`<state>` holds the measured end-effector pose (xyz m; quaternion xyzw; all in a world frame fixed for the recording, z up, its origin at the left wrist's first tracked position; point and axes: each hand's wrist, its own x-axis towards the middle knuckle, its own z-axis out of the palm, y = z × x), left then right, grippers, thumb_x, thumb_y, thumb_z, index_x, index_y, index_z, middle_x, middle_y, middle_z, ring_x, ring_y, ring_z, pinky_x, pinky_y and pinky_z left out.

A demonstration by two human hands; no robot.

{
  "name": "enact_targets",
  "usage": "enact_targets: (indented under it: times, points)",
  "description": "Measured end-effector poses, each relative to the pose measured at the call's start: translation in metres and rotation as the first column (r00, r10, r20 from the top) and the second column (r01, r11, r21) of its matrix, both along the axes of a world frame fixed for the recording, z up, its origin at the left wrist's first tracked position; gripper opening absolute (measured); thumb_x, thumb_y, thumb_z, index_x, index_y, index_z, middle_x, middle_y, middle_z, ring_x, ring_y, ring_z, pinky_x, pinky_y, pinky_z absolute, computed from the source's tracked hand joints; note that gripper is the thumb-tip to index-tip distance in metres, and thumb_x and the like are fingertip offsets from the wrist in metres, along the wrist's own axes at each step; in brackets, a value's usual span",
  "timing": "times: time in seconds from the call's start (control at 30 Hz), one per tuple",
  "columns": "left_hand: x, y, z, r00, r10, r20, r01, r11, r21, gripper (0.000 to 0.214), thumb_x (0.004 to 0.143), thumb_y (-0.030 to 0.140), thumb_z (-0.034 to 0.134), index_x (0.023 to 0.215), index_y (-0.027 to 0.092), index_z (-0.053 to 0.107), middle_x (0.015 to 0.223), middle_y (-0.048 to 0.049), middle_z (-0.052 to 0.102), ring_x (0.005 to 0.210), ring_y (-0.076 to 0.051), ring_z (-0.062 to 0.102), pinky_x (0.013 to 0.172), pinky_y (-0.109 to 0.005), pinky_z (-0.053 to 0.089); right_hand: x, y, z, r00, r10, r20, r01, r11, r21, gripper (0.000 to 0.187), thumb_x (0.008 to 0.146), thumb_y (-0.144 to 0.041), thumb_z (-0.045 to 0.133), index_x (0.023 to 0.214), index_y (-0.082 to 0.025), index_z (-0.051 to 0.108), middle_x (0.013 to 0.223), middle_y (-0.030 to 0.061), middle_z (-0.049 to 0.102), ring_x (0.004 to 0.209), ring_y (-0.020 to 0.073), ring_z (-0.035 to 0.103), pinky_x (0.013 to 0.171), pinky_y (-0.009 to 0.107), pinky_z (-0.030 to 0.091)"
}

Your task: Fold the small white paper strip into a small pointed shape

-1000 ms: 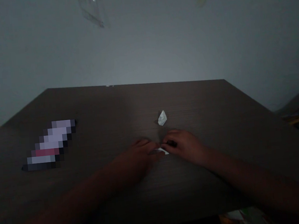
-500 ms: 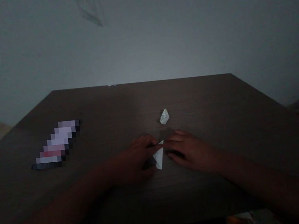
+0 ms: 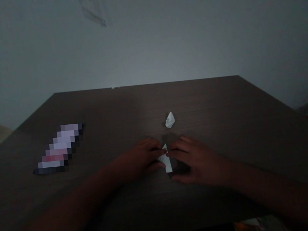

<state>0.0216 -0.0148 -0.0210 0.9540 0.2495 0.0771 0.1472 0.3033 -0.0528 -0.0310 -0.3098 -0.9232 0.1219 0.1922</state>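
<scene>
A small white folded paper (image 3: pixel 167 164) with a pointed top lies on the table between my hands. My left hand (image 3: pixel 143 158) grips its left side, the index finger across the upper part and the thumb lower down. From the right, my right hand (image 3: pixel 195 158) reaches the paper with its index fingertip touching near the upper edge. The thumb of that hand is held apart, lower down, off the paper. Beyond my hands sits a second folded white paper piece (image 3: pixel 170 120), standing a little off the surface.
On the left of the dark wooden table (image 3: pixel 210 106) lies a phone (image 3: pixel 61 144) with its screen blurred out. A pale wall (image 3: pixel 163 38) rises behind the far edge, with a clear plastic bag (image 3: pixel 91 9) on it. Something colourful (image 3: pixel 252 227) shows at the near edge.
The paper between my hands has turned slightly, its lower end shifting right. My left thumb has moved up onto it. My right thumb has spread farther down from the fingers.
</scene>
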Motion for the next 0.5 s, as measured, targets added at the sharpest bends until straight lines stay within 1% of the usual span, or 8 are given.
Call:
enact_targets:
  times: [0.1, 0.13, 0.2, 0.3, 0.4, 0.43, 0.5]
  points:
    - [0.003, -0.002, 0.002, 1.0, 0.012, 0.015, -0.012, 1.0, 0.0, 0.024, 0.114, 0.028, 0.069, 0.134, 0.018, 0.078, 0.13, -0.0102, 0.075, 0.123, -0.027, 0.071, 0.112, -0.037, 0.056, -0.002, -0.003, -0.001, 0.999, 0.044, -0.007, -0.043, 0.998, 0.049, 0.014, 0.109, -0.032, 0.075, 0.119, -0.024, 0.079, 0.114, 0.0107, 0.08, 0.105, 0.0295, 0.071, 0.097, 0.049, 0.06]
    - [0.005, -0.003, 0.003, 1.0, 0.027, 0.013, -0.027, 1.0, -0.003, 0.024, 0.114, 0.028, 0.068, 0.134, 0.017, 0.078, 0.128, -0.0106, 0.075, 0.121, -0.027, 0.072, 0.11, -0.038, 0.056, -0.003, -0.003, -0.001, 0.999, 0.048, 0.005, -0.049, 0.997, 0.067, 0.01, 0.111, -0.028, 0.07, 0.112, -0.025, 0.079, 0.108, 0.0091, 0.079, 0.1, 0.0278, 0.07, 0.095, 0.047, 0.06]
    - [0.007, -0.005, 0.007, 0.998, 0.069, -0.007, -0.069, 0.998, 0.001, 0.026, 0.114, 0.03, 0.069, 0.133, 0.016, 0.078, 0.124, -0.011, 0.075, 0.117, -0.028, 0.071, 0.107, -0.04, 0.057, -0.004, -0.004, -0.001, 0.999, 0.03, 0.029, -0.033, 0.994, 0.1, 0.015, 0.112, -0.024, 0.065, 0.102, -0.024, 0.077, 0.099, 0.0076, 0.078, 0.094, 0.0263, 0.068, 0.091, 0.045, 0.058]
    - [0.009, -0.008, 0.011, 0.992, 0.12, -0.04, -0.118, 0.992, 0.047, 0.024, 0.112, 0.033, 0.072, 0.125, 0.015, 0.08, 0.12, -0.0106, 0.072, 0.115, -0.03, 0.069, 0.105, -0.043, 0.056, -0.005, -0.005, -0.003, 0.997, -0.044, 0.066, 0.036, 0.993, 0.113, 0.011, 0.106, -0.02, 0.067, 0.1, -0.022, 0.075, 0.1, 0.0091, 0.077, 0.095, 0.0282, 0.067, 0.088, 0.046, 0.057]
    - [0.008, -0.01, 0.01, 0.995, 0.093, -0.023, -0.09, 0.991, 0.095, 0.022, 0.11, 0.038, 0.073, 0.112, 0.017, 0.079, 0.125, -0.0114, 0.071, 0.119, -0.031, 0.067, 0.108, -0.047, 0.055, -0.006, -0.004, -0.006, 0.985, -0.117, 0.123, 0.104, 0.989, 0.107, 0.007, 0.101, -0.016, 0.071, 0.102, -0.021, 0.075, 0.102, 0.0105, 0.077, 0.098, 0.0309, 0.065, 0.088, 0.048, 0.056]
    - [0.008, -0.01, 0.01, 0.997, 0.076, -0.018, -0.073, 0.992, 0.098, 0.022, 0.11, 0.038, 0.073, 0.111, 0.017, 0.079, 0.128, -0.0118, 0.071, 0.121, -0.031, 0.067, 0.11, -0.048, 0.055, -0.005, -0.003, -0.006, 0.982, -0.131, 0.135, 0.118, 0.988, 0.102, 0.007, 0.1, -0.016, 0.071, 0.102, -0.02, 0.075, 0.102, 0.0107, 0.077, 0.098, 0.0313, 0.065, 0.088, 0.048, 0.055]
    - [0.008, -0.01, 0.008, 0.998, 0.062, -0.027, -0.059, 0.994, 0.089, 0.017, 0.111, 0.032, 0.072, 0.114, 0.016, 0.077, 0.13, -0.0119, 0.073, 0.124, -0.031, 0.067, 0.114, -0.048, 0.054, -0.003, -0.001, -0.005, 0.98, -0.137, 0.141, 0.128, 0.989, 0.069, 0.007, 0.1, -0.015, 0.071, 0.102, -0.02, 0.075, 0.103, 0.0109, 0.077, 0.099, 0.0314, 0.065, 0.088, 0.048, 0.055]
